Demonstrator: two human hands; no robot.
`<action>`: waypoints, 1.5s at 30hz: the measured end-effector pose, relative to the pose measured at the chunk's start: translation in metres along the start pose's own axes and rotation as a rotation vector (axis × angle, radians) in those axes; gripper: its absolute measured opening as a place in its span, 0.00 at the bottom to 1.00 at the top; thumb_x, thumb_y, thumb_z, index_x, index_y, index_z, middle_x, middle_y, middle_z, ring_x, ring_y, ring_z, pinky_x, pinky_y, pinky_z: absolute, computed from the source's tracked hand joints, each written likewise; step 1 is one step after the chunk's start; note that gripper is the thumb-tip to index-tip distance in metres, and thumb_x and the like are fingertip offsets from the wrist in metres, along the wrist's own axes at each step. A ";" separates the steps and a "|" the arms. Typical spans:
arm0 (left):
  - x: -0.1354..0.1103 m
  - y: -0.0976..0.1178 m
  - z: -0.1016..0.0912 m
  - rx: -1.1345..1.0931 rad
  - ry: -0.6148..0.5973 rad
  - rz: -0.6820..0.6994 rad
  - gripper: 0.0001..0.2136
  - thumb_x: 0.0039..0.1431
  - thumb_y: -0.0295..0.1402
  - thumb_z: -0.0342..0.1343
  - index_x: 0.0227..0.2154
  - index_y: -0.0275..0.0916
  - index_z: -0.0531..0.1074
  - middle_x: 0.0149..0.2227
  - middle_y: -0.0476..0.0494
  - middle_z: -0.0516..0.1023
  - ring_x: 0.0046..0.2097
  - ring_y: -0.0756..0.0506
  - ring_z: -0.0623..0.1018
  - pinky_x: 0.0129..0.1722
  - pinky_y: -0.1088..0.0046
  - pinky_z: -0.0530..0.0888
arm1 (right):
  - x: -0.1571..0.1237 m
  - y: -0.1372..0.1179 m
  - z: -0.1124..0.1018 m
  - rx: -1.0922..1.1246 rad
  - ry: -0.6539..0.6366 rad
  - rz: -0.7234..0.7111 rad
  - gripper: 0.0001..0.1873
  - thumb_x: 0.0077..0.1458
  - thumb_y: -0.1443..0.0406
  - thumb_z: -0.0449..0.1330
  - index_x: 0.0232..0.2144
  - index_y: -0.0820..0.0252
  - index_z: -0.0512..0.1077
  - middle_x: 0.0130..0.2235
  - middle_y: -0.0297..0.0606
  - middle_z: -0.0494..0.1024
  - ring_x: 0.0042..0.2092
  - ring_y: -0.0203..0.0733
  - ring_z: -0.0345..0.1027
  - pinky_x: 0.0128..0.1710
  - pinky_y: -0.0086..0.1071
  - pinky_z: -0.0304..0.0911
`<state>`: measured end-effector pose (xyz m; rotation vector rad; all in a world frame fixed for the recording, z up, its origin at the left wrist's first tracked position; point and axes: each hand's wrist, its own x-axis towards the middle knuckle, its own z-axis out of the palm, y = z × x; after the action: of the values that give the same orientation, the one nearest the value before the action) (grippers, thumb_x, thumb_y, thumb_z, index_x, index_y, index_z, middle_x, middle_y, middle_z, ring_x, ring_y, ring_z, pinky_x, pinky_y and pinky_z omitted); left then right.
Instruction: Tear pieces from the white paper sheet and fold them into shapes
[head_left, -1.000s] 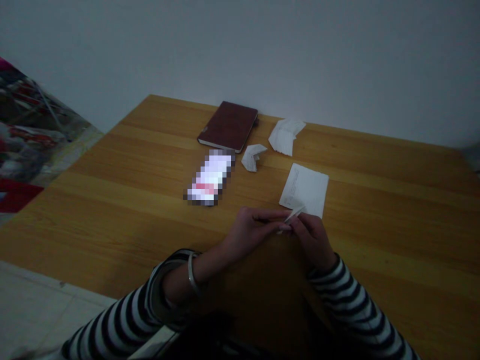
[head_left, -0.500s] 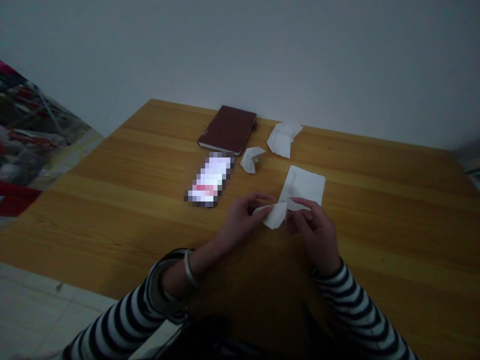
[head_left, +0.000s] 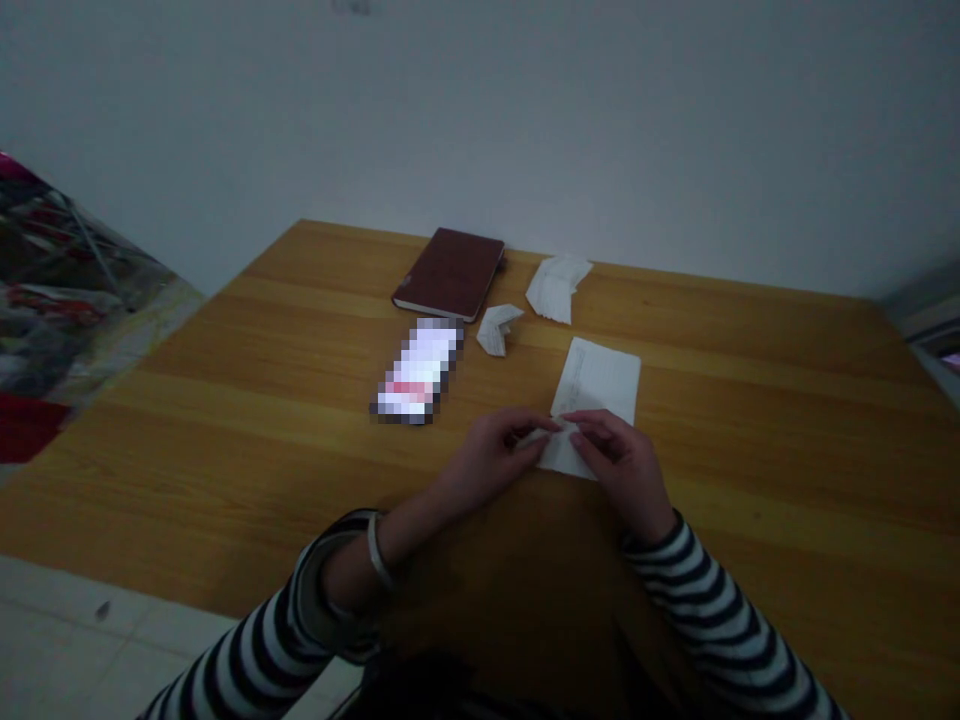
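Note:
Between my two hands is a small piece of white paper point(head_left: 568, 460), its lower edge showing below the fingers. My left hand point(head_left: 499, 450) pinches its left side with thumb and fingertips. On the other side, the thumb and fingers of my right hand point(head_left: 624, 462) grip it near the top, fingertips close to those of the left. Just beyond the hands lies a flat white sheet point(head_left: 600, 378) with faint marks along its left side; the hands cover its near edge. Whether the held paper touches that sheet, I cannot tell.
Farther back on the wooden table point(head_left: 247, 400) are a smaller folded paper stack point(head_left: 495, 328) and a larger one point(head_left: 556, 287). A dark red notebook point(head_left: 452, 272) lies left of them, with a lit phone point(head_left: 420, 370) in front of it. A wall point(head_left: 525, 120) borders the far edge.
The held paper has turned from a raised, angled position to a flatter one with its lower edge nearly level. My fingertips have come closer together. The whole view has shifted slightly.

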<state>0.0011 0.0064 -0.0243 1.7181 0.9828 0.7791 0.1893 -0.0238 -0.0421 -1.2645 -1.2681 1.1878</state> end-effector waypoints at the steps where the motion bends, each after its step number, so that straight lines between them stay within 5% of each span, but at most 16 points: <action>1: 0.001 -0.001 -0.001 -0.040 -0.041 -0.035 0.11 0.59 0.29 0.58 0.44 0.37 0.77 0.41 0.42 0.81 0.40 0.46 0.78 0.39 0.70 0.74 | 0.001 0.001 -0.002 -0.015 0.028 -0.008 0.09 0.56 0.62 0.62 0.40 0.55 0.76 0.37 0.37 0.81 0.39 0.40 0.76 0.40 0.34 0.70; 5: 0.001 -0.003 -0.002 -0.127 -0.095 -0.025 0.20 0.52 0.33 0.66 0.49 0.37 0.75 0.46 0.40 0.80 0.44 0.44 0.79 0.43 0.67 0.75 | 0.005 -0.001 -0.008 -0.070 -0.021 -0.042 0.11 0.56 0.62 0.63 0.42 0.54 0.78 0.44 0.38 0.82 0.47 0.43 0.75 0.51 0.40 0.69; 12: 0.003 -0.006 -0.012 0.007 0.009 0.024 0.22 0.52 0.37 0.66 0.50 0.40 0.75 0.45 0.40 0.78 0.45 0.42 0.77 0.43 0.65 0.74 | 0.006 -0.001 -0.012 0.163 -0.233 0.030 0.28 0.47 0.63 0.70 0.53 0.49 0.73 0.58 0.39 0.74 0.58 0.47 0.68 0.60 0.48 0.62; 21: 0.006 0.002 -0.018 -0.035 -0.015 -0.003 0.24 0.50 0.33 0.67 0.51 0.39 0.74 0.47 0.38 0.77 0.46 0.42 0.77 0.42 0.66 0.75 | 0.004 0.001 -0.013 0.156 -0.235 0.009 0.31 0.48 0.65 0.70 0.55 0.48 0.71 0.60 0.40 0.71 0.60 0.48 0.66 0.62 0.50 0.59; 37: 0.003 0.002 -0.015 -0.116 -0.015 -0.050 0.23 0.52 0.31 0.65 0.53 0.38 0.73 0.51 0.37 0.75 0.48 0.44 0.76 0.47 0.66 0.75 | 0.001 0.003 -0.010 0.263 -0.163 0.100 0.26 0.52 0.64 0.67 0.54 0.46 0.72 0.59 0.37 0.72 0.58 0.48 0.69 0.59 0.49 0.63; 45: 0.004 -0.001 -0.014 -0.054 0.006 -0.002 0.19 0.53 0.36 0.66 0.49 0.41 0.76 0.47 0.40 0.77 0.47 0.43 0.77 0.47 0.65 0.74 | 0.002 0.001 -0.004 0.058 -0.013 -0.088 0.15 0.44 0.62 0.72 0.38 0.51 0.81 0.43 0.38 0.83 0.46 0.46 0.77 0.50 0.44 0.72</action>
<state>-0.0093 0.0165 -0.0203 1.6694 0.9592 0.8024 0.1931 -0.0221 -0.0424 -1.1487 -1.2765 1.1635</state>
